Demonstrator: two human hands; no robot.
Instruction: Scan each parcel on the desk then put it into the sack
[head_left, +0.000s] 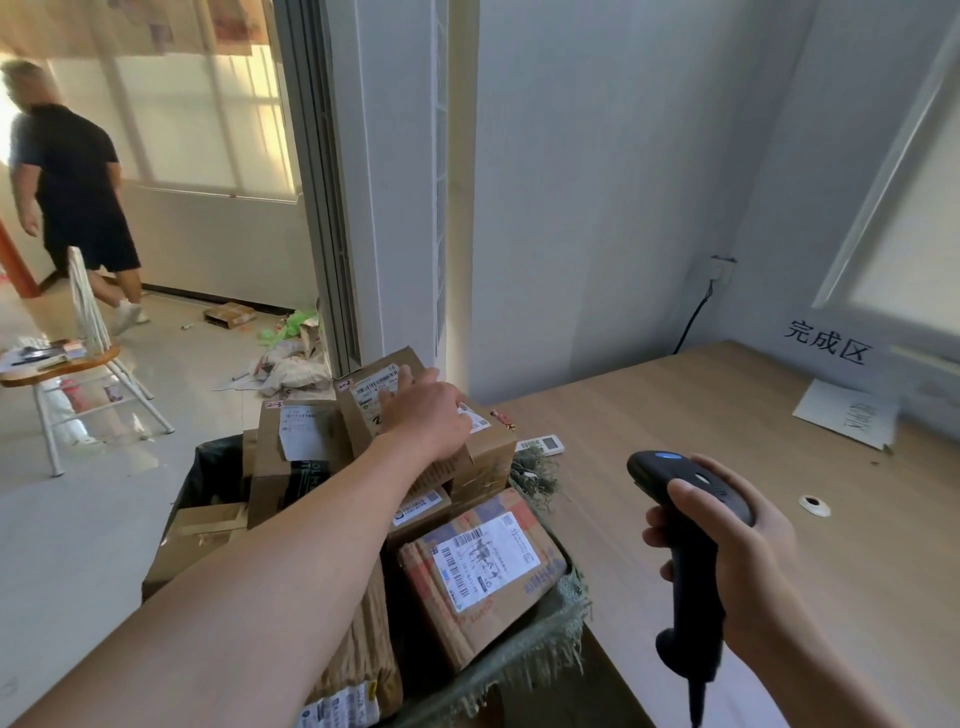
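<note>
My left hand (426, 415) reaches out over the sack and rests on a brown cardboard parcel (485, 460) lying atop the pile; its fingers lie over the parcel's white label, and the grip is not clear. My right hand (727, 551) grips a black barcode scanner (680, 499) above the wooden desk (727, 431), its head pointing left toward the pile. The green woven sack (566, 613) stands at the desk's left edge, filled with several labelled cardboard parcels; one with orange tape (483, 571) lies nearest me.
White paper sheets (847, 415) lie at the desk's far right under a wall sign. A white remote (540, 444) sits by the sack. More boxes (296, 457) stand left of it. A wooden chair (78, 358) and a walking person (72, 182) are at far left.
</note>
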